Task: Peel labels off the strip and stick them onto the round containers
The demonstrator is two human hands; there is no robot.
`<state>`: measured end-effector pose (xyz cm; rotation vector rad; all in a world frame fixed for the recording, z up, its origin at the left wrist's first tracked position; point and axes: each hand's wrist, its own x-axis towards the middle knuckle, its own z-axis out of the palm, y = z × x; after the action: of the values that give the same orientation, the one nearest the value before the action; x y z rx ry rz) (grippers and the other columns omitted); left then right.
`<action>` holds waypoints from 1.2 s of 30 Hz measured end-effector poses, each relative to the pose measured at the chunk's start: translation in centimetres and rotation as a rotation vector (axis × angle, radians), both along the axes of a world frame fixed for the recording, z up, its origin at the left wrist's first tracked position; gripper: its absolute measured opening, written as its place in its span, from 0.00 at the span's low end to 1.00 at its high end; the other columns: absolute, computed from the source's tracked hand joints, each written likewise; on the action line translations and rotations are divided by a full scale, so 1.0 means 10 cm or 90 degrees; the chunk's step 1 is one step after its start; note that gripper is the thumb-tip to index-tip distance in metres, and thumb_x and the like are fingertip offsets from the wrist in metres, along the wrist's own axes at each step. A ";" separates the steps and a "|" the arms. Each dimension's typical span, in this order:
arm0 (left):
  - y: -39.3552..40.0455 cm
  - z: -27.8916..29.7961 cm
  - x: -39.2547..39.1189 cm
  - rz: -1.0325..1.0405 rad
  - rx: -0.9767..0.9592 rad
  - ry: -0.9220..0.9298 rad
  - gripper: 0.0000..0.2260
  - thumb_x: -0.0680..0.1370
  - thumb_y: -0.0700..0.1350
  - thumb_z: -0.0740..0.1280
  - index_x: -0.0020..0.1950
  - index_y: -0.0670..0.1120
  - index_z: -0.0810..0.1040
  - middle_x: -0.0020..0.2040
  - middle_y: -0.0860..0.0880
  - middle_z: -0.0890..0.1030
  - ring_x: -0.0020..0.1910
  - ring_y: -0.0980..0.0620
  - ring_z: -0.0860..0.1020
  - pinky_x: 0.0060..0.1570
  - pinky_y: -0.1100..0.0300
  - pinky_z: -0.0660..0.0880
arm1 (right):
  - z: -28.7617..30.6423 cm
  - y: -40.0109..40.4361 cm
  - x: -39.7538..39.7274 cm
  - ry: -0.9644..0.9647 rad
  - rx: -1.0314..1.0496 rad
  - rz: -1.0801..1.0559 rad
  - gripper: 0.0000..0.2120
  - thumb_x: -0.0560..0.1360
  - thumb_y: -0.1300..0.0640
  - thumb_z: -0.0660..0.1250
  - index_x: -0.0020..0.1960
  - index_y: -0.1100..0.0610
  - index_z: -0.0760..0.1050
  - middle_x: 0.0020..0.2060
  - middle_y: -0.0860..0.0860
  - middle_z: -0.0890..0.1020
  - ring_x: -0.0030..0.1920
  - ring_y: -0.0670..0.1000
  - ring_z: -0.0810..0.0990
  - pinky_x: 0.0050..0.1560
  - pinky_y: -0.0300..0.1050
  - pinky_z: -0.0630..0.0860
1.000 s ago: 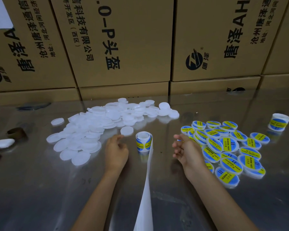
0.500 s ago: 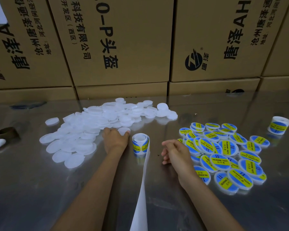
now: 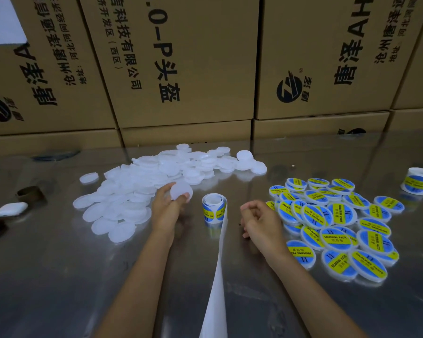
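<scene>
My left hand (image 3: 167, 208) grips one blank white round container (image 3: 181, 190), lifted just right of the heap of blank white containers (image 3: 142, 186). A roll of blue-and-yellow labels (image 3: 214, 209) stands upright between my hands, and its empty white backing strip (image 3: 217, 276) trails toward me. My right hand (image 3: 259, 222) hovers right of the roll with fingers curled; I see nothing held in it. Several labelled containers (image 3: 332, 223) lie in a pile to the right.
Stacked cardboard boxes (image 3: 181, 69) wall off the back of the shiny metal table (image 3: 59, 276). A second label roll (image 3: 416, 181) stands at far right. A small white case (image 3: 11, 209) and a brown tape core (image 3: 31, 193) lie at far left.
My left hand reached into the blank heap, picked up one white container and raised it. My right hand drew back from the labelled pile toward the roll.
</scene>
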<state>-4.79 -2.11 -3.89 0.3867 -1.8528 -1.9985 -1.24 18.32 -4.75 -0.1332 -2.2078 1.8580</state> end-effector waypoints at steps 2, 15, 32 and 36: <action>0.02 0.01 0.16 -0.043 0.099 -0.004 0.19 0.74 0.36 0.73 0.62 0.48 0.80 0.56 0.49 0.82 0.50 0.51 0.80 0.42 0.62 0.75 | -0.01 -0.02 -0.01 0.019 0.023 -0.001 0.06 0.76 0.61 0.65 0.43 0.51 0.77 0.33 0.48 0.80 0.37 0.52 0.81 0.39 0.53 0.81; 0.15 0.02 0.41 -0.232 0.219 -0.003 0.13 0.76 0.29 0.66 0.57 0.40 0.80 0.54 0.40 0.84 0.52 0.41 0.84 0.47 0.55 0.83 | -0.04 -0.10 -0.14 -0.039 0.087 0.136 0.20 0.80 0.61 0.60 0.69 0.45 0.71 0.66 0.44 0.77 0.70 0.43 0.71 0.76 0.52 0.59; 0.26 0.03 0.39 -0.205 0.081 -0.001 0.13 0.77 0.30 0.67 0.57 0.44 0.79 0.56 0.40 0.83 0.51 0.45 0.82 0.48 0.55 0.82 | -0.05 -0.21 -0.08 0.031 0.172 0.059 0.13 0.68 0.48 0.76 0.47 0.39 0.74 0.39 0.37 0.82 0.49 0.41 0.81 0.66 0.52 0.70; 0.29 0.03 0.39 -0.213 0.060 -0.030 0.12 0.77 0.32 0.66 0.54 0.48 0.79 0.48 0.45 0.85 0.39 0.52 0.83 0.34 0.61 0.79 | -0.05 -0.21 -0.06 0.038 0.164 0.061 0.12 0.67 0.46 0.77 0.44 0.39 0.74 0.38 0.39 0.82 0.49 0.42 0.80 0.65 0.53 0.71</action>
<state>-0.85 0.74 -3.57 0.1572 -1.9634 -2.3186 -1.80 16.24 -5.27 0.0761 -2.4240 1.5807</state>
